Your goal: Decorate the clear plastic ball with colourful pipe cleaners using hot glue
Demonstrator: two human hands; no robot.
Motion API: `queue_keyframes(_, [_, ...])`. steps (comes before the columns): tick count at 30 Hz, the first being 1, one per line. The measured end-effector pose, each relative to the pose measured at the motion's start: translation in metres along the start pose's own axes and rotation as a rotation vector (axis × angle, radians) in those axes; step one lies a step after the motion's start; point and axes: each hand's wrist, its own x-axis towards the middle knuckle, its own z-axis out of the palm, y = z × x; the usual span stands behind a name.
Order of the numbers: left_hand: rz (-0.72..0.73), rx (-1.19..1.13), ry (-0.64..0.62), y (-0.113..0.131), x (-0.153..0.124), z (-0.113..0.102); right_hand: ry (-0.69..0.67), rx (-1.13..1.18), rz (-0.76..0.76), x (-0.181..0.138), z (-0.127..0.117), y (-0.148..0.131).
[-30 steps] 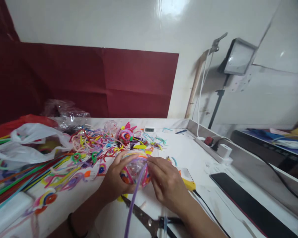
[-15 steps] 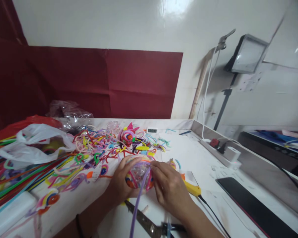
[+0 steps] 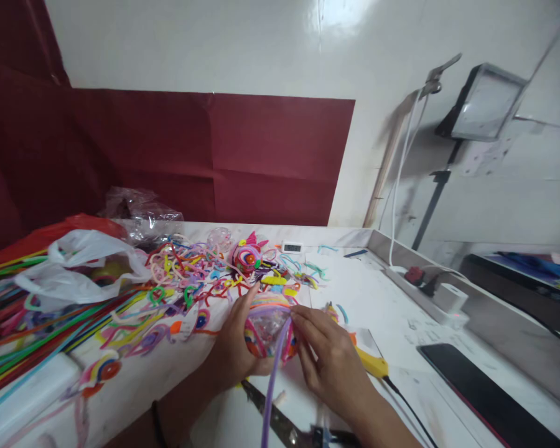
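Ball (image 3: 267, 328) at near centre, between both hands. Left hand (image 3: 236, 341) cups ball from left and below; finger laid across ball top in earlier frame now raised off it, more of striped top exposed. Right hand (image 3: 329, 351) pinches purple strip (image 3: 274, 376) between thumb and fingertips at ball's upper right, unchanged; strip hangs to near side, crossing in front of scissors (image 3: 287, 432). Clock (image 3: 292, 247) at far side: digits displayed, too blurred to read.
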Motion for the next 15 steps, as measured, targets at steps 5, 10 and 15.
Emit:
queue_keyframes(5, [-0.058,-0.063,-0.013,-0.0012,-0.0012,0.002,-0.032,0.048,0.03,-0.0007,0.0027,0.0013])
queue_keyframes(10, [-0.093,-0.073,-0.01,0.0009,-0.0012,0.0035,-0.031,0.079,0.032,-0.001,0.0047,0.0037])
queue_keyframes(15, [-0.097,-0.076,-0.019,-0.0002,-0.0023,0.0043,-0.031,0.078,0.034,-0.0014,0.005,0.0045])
